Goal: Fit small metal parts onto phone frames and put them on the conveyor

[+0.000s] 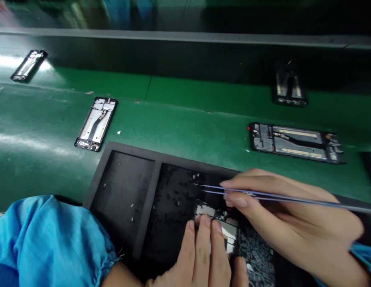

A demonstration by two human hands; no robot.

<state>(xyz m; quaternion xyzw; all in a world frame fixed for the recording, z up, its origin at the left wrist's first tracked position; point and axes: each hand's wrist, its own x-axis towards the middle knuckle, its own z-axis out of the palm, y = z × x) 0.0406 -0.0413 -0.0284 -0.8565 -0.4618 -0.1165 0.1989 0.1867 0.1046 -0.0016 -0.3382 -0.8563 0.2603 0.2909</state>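
Observation:
My right hand (293, 215) pinches a pair of tweezers (281, 197) between thumb and fingers. The two tips point left and stand slightly apart, close to a few tiny pieces (196, 175) in the black tray (157, 187). Below the tips, a partly assembled phone (231, 229) lies in the tray, its inner side facing up. The fingers of my left hand (200, 255) press on that phone, with the thumb along its right side. Much of the phone's lower part is hidden under this hand.
Other opened phones lie on the green bench (173, 127): one left of the tray (96, 123), one at the right (296, 142), others farther back (29, 65). Many small parts (257, 255) are heaped in the tray beside my left hand. A grey rail (185, 36) runs across the back.

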